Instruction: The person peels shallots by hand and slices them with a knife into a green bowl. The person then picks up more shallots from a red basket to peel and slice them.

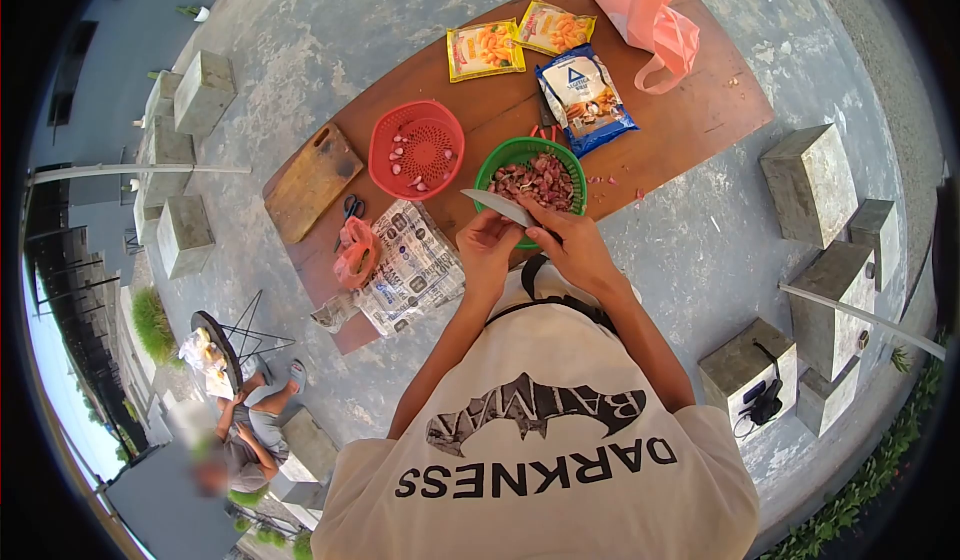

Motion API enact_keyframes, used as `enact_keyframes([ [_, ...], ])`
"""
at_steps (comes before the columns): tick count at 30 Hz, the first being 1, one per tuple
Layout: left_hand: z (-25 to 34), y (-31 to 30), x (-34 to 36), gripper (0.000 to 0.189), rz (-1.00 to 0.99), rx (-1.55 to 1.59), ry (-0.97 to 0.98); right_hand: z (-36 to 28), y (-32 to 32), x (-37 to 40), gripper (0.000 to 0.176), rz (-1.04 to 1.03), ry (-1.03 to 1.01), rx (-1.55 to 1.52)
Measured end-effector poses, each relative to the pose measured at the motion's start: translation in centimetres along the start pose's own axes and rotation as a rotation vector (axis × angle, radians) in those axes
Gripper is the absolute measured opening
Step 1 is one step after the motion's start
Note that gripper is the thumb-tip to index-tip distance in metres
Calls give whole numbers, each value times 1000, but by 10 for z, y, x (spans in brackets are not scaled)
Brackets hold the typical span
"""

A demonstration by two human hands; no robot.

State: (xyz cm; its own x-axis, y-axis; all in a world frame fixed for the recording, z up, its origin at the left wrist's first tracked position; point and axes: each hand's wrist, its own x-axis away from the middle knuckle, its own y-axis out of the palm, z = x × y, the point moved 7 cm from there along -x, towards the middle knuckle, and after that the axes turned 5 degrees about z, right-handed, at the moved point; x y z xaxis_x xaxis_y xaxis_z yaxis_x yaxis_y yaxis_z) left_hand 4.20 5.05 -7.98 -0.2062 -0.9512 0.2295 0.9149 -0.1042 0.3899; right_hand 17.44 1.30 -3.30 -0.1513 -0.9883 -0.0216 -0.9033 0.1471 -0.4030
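Note:
My right hand (565,243) is closed on a knife, whose pale blade (497,205) points left over the near edge of a green basket (481,177). Reddish shallots and peelings (540,180) fill much of that basket. Close beside the blade, my left hand (487,245) has its fingers pinched together; what they hold is too small to make out. A red basket (412,192) with several shallots (397,169) inside stands to the left of the green one.
The wooden table (330,250) bears a chopping board (312,182), scissors (353,206), newspaper (410,270), a small red bag (357,255), yellow packets (485,51), a blue-white packet (587,100) and a pink bag (655,20). Another person (250,440) sits at lower left. Concrete blocks (810,185) stand around.

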Motion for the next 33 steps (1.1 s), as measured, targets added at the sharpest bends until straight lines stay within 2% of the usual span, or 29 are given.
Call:
enact_keyframes([
  [2,-4,-2,1,26,-25,18,7,1,-1,-1,39,6,1,-14],
  [4,1,5,2,28,-47,36,15,10,1,0,36,-18,121,-105],
  [5,1,8,2,30,-35,126,-38,13,2,0,36,-21,118,-106],
  [7,0,8,1,33,-21,218,-94,21,4,3,35,4,166,-321],
  [10,-9,9,0,35,-131,313,-179,23,3,5,36,9,184,-388],
  [13,-15,12,2,32,-128,427,-286,24,3,6,36,17,186,-381],
  [15,-17,9,2,28,-35,437,-319,17,0,7,36,11,191,-324],
  [19,-18,9,5,27,-2,440,-339,18,4,10,36,-13,176,-209],
  [22,-16,7,7,29,7,363,-282,11,5,10,36,-1,134,-244],
  [33,-22,9,11,33,-130,506,-381,31,-1,11,38,157,263,-327],
])
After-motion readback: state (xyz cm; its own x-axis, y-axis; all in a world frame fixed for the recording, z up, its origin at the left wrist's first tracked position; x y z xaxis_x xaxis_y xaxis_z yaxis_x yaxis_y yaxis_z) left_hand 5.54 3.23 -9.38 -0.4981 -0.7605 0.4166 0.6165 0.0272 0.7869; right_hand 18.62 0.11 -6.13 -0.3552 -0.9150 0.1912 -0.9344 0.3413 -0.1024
